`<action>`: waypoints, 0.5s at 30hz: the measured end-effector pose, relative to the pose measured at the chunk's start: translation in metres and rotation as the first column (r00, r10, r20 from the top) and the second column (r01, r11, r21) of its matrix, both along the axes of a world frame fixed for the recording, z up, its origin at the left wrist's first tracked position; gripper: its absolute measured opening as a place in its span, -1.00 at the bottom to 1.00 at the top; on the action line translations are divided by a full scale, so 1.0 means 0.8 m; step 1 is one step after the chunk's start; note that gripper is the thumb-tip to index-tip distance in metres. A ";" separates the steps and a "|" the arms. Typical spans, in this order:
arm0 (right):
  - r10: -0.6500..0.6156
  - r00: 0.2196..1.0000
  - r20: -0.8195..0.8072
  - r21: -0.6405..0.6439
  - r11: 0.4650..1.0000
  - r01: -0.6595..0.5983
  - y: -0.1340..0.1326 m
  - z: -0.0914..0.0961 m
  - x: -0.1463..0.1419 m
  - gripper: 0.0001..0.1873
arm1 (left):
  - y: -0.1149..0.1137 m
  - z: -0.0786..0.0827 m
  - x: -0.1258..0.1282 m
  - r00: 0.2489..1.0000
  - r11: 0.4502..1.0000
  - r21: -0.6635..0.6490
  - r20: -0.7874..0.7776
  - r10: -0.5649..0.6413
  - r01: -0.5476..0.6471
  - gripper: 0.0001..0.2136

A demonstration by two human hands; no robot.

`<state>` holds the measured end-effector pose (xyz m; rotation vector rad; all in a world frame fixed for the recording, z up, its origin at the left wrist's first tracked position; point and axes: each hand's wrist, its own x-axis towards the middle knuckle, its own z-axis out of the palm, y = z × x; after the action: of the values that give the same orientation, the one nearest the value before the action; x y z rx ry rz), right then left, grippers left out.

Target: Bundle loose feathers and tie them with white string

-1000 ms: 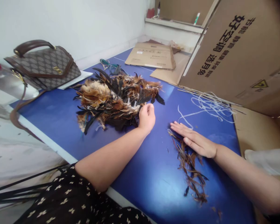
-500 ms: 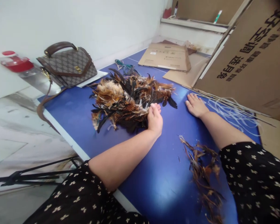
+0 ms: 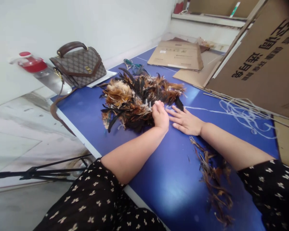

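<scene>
A heap of brown, black and cream feathers (image 3: pixel 125 102) lies on the blue table, with white ties showing among them. My left hand (image 3: pixel 161 116) is closed at the heap's right edge, fingers curled inward; what they hold is hidden. Close beside it, my right hand (image 3: pixel 186 122) lies palm down with its fingers stretched out and apart. A thin white plastic string (image 3: pixel 204 109) runs from near my right hand to a loose tangle at the right. Loose brown feathers (image 3: pixel 212 179) lie scattered on the near side of my right forearm.
A patterned handbag (image 3: pixel 80 65) and a red-topped water bottle (image 3: pixel 47 73) stand at the back left. Flat cardboard pieces (image 3: pixel 177 59) lie at the back, and a large cardboard sheet (image 3: pixel 257 57) stands upright at the right. Black tripod legs (image 3: pixel 50 171) are below the table's left edge.
My right hand has moved left from beside the string tangle to next to my left hand, and the string now stretches toward it. My left hand stays at the feathers. The view has shifted slightly.
</scene>
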<state>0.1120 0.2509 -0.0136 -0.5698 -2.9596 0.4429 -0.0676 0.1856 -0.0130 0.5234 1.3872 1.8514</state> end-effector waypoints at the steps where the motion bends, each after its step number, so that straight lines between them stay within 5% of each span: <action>1: 0.024 1.000 -0.003 -0.033 0.999 -0.024 -0.018 0.006 0.007 -0.32 | -0.001 0.001 -0.001 1.000 1.000 0.001 0.002 -0.006 0.006 -0.37; 8: 0.038 0.999 0.012 -0.267 0.963 -0.033 -0.114 0.036 0.079 -0.35 | -0.003 0.000 0.005 1.000 1.000 0.003 -0.021 -0.020 0.020 -0.36; 12: -0.217 0.976 0.028 -0.226 0.950 0.217 -0.081 0.026 0.135 -0.27 | -0.003 -0.003 0.009 0.998 0.998 0.037 -0.035 -0.054 0.055 -0.36; 15: -0.547 0.837 0.011 -0.060 0.835 0.546 -0.026 0.019 0.191 -0.09 | -0.003 -0.005 0.008 0.997 0.996 0.050 -0.039 -0.073 0.075 -0.34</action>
<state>0.2646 0.2298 0.0015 -1.3629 -2.6007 0.4641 -0.0613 0.1831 -0.0173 0.6298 1.3294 1.8304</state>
